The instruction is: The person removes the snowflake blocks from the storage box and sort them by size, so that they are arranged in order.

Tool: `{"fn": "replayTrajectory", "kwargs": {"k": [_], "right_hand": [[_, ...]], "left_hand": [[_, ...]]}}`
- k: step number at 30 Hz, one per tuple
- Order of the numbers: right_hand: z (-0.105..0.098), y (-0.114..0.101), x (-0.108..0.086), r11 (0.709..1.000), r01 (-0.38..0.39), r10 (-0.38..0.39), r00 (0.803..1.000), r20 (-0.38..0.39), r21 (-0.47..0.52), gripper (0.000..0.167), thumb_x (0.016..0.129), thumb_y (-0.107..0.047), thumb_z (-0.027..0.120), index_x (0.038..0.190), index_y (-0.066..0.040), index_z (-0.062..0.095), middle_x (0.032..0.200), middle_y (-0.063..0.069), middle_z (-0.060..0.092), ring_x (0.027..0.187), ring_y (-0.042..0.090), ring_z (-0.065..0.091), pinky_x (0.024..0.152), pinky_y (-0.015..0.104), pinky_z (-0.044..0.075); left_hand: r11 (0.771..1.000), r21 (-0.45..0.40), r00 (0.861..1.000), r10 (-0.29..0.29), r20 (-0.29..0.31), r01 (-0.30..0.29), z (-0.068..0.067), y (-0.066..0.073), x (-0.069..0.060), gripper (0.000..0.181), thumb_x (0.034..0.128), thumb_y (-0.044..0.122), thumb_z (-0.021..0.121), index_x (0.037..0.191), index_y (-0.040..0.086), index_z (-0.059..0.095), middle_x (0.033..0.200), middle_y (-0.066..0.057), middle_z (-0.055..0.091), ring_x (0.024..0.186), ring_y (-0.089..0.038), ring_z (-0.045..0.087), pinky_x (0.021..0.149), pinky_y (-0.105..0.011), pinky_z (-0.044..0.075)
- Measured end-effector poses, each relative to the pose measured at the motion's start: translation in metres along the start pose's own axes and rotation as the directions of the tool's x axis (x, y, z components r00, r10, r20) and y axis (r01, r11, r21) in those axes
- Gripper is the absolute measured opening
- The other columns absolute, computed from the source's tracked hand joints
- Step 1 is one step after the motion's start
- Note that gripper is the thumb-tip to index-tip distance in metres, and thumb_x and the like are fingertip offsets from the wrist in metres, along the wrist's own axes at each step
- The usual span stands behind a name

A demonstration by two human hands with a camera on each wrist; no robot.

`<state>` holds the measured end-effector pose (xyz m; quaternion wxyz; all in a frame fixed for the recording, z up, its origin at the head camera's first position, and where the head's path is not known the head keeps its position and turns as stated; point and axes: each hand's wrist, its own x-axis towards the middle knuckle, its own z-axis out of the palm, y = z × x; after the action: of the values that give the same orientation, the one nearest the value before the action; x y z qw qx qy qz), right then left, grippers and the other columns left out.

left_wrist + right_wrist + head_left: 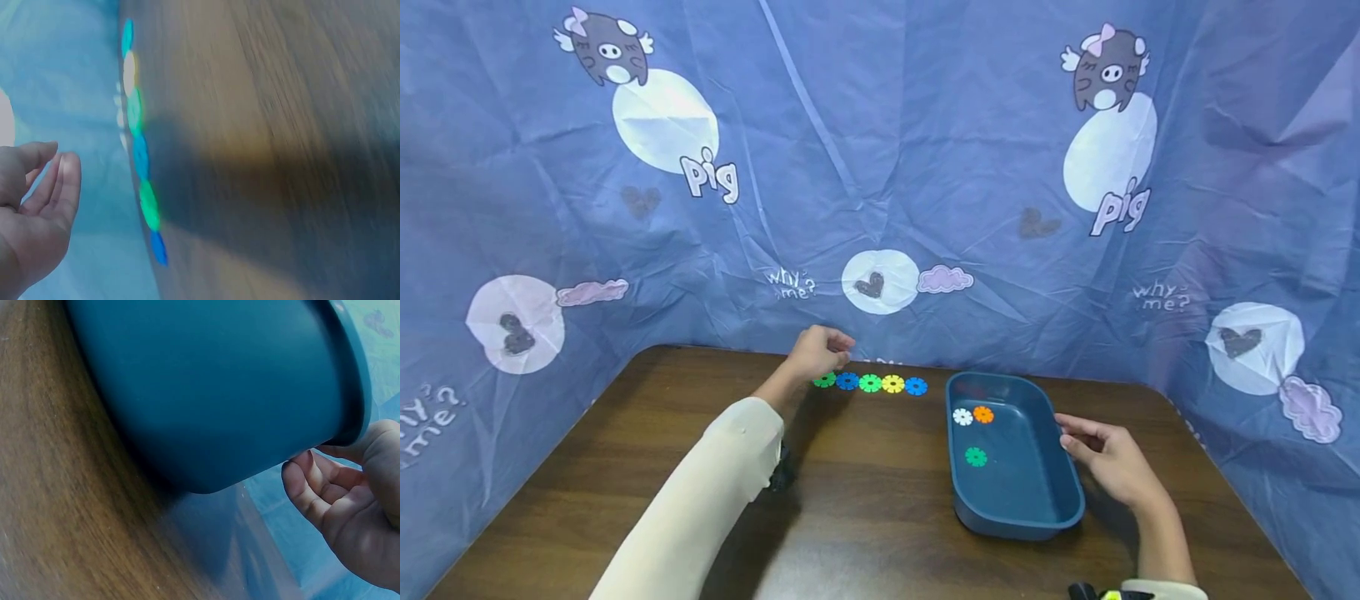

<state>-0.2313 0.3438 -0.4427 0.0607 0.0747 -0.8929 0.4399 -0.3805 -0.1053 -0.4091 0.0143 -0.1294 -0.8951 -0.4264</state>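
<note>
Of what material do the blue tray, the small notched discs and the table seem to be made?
Blue tray: probably plastic, smooth satin finish; soft highlights on its walls.
Notched discs: likely plastic, gloss unclear; thin, evenly bright colours.
Table: wood or wood-look laminate, slight sheen; brown grain.

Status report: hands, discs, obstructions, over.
Left hand near disc row, nothing visibly held. Right hand touching bin from outside. Three discs inside. Nothing seen blocking the way.
</note>
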Motion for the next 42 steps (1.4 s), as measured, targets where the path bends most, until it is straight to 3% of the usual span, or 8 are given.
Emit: {"fn": "replayTrajectory", "kwargs": {"k": [6, 11, 21, 27, 30, 33, 38, 42], "right_hand": [[-0.001, 0.001, -0.001, 1.0, 0.004, -0.004, 1.0, -0.002, 0.001, 0.038, 0.101, -0.014, 0.066, 0.134, 0.005, 0.063, 0.119, 0.022, 0.071, 0.094, 0.003, 0.066, 0.075, 0.023, 0.056], [-0.001, 0.0, 0.0, 1.0, 0.007, -0.007, 1.0, 0.003, 0.008, 0.038, 0.101, -0.013, 0.066, 0.134, 0.006, 0.063, 0.118, 0.022, 0.071, 0.092, 0.005, 0.066, 0.073, 0.023, 0.057], [-0.001, -0.001, 0.001, 1.0, 0.006, -0.006, 1.0, 0.007, 0.01, 0.038, 0.101, -0.011, 0.066, 0.135, 0.007, 0.062, 0.117, 0.021, 0.071, 0.092, 0.007, 0.067, 0.073, 0.023, 0.056], [-0.001, -0.001, 0.0, 1.0, 0.007, -0.007, 1.0, 0.01, 0.015, 0.038, 0.101, -0.011, 0.066, 0.134, 0.007, 0.062, 0.118, 0.022, 0.071, 0.092, 0.005, 0.066, 0.074, 0.023, 0.056], [-0.002, -0.002, 0.0, 1.0, 0.006, -0.006, 1.0, 0.011, 0.013, 0.039, 0.101, -0.012, 0.066, 0.134, 0.007, 0.062, 0.119, 0.022, 0.071, 0.094, 0.005, 0.066, 0.075, 0.022, 0.056], [-0.002, -0.002, -0.001, 1.0, 0.008, -0.008, 1.0, 0.01, 0.009, 0.039, 0.101, -0.013, 0.066, 0.134, 0.007, 0.063, 0.12, 0.022, 0.071, 0.095, 0.004, 0.066, 0.075, 0.022, 0.056], [-0.001, -0.002, -0.001, 1.0, 0.018, -0.018, 1.0, 0.011, 0.006, 0.039, 0.101, -0.013, 0.066, 0.134, 0.007, 0.063, 0.12, 0.022, 0.071, 0.095, 0.003, 0.065, 0.075, 0.022, 0.056], [0.0, -0.001, -0.001, 1.0, 0.011, -0.011, 1.0, 0.011, 0.012, 0.039, 0.101, -0.013, 0.066, 0.134, 0.007, 0.062, 0.12, 0.022, 0.071, 0.095, 0.003, 0.065, 0.075, 0.022, 0.056]], "left_hand": [[0.985, 0.086, 0.984, 0.143, 0.109, -0.152, 0.028, 0.032, 0.005, 0.02, 0.0932, 0.003, 0.071, 0.113, -0.002, 0.075, 0.105, -0.014, 0.077, 0.096, -0.024, 0.074, 0.085, -0.031, 0.058], [0.948, 0.134, 0.943, 0.257, 0.211, -0.288, 0.054, 0.055, 0.004, 0.017, 0.094, 0.003, 0.071, 0.111, 0.0, 0.076, 0.102, -0.01, 0.077, 0.096, -0.021, 0.073, 0.084, -0.029, 0.058], [0.888, 0.042, 0.836, 0.414, 0.36, -0.458, 0.093, 0.099, -0.01, 0.017, 0.0947, 0.007, 0.073, 0.111, 0.004, 0.077, 0.1, -0.005, 0.077, 0.09, -0.012, 0.072, 0.077, -0.018, 0.056], [0.824, 0.014, 0.722, 0.489, 0.489, -0.567, 0.11, 0.116, -0.014, 0.018, 0.0922, 0.006, 0.076, 0.11, 0.006, 0.077, 0.098, -0.004, 0.077, 0.085, -0.003, 0.069, 0.077, -0.012, 0.053], [0.797, 0.011, 0.664, 0.495, 0.56, -0.604, 0.119, 0.121, -0.012, 0.021, 0.0911, 0.009, 0.078, 0.112, 0.007, 0.077, 0.102, -0.005, 0.077, 0.087, -0.003, 0.069, 0.079, -0.011, 0.052], [0.8, 0.01, 0.63, 0.465, 0.622, -0.6, 0.127, 0.123, -0.009, 0.026, 0.0893, 0.01, 0.08, 0.114, 0.006, 0.076, 0.107, -0.007, 0.076, 0.089, -0.004, 0.068, 0.08, -0.011, 0.051], [0.823, 0.017, 0.59, 0.392, 0.706, -0.568, 0.138, 0.122, -0.005, 0.031, 0.0848, 0.009, 0.085, 0.114, 0.006, 0.076, 0.102, -0.003, 0.075, 0.087, -0.002, 0.067, 0.076, -0.012, 0.052], [0.823, 0.075, 0.577, 0.327, 0.748, -0.563, 0.145, 0.125, -0.004, 0.032, 0.0805, 0.009, 0.089, 0.11, 0.011, 0.078, 0.098, 0.002, 0.074, 0.088, -0.001, 0.067, 0.074, -0.013, 0.052]]}}
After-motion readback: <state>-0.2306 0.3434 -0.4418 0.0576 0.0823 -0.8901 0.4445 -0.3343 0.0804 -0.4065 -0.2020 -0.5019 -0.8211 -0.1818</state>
